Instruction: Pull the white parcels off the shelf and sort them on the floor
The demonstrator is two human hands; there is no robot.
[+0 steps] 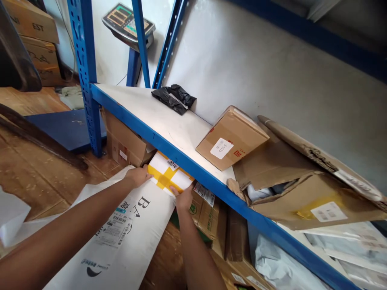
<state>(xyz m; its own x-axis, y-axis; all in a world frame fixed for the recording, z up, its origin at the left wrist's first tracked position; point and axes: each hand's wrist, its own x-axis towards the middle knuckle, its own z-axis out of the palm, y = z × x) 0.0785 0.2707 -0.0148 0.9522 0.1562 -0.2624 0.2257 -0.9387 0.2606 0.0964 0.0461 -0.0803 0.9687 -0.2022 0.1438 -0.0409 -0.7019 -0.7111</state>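
Note:
A white parcel with yellow tape crossed over it (pixel 167 174) lies half under the blue shelf edge (pixel 169 150), on the lower level. My left hand (pixel 138 175) grips its left side and my right hand (pixel 184 198) grips its near right corner. A small barcode label sits on the parcel's top. Below my arms lies a large white woven sack (pixel 127 237) with printed letters and a shipping label. Brown cardboard boxes (pixel 127 143) flank the parcel under the shelf.
On the shelf top sit a small brown box with a white label (pixel 231 137), a torn open carton (pixel 302 181) and a black plastic bag (pixel 173 98). A weighing scale display (pixel 128 22) stands behind. Wooden floor lies to the left.

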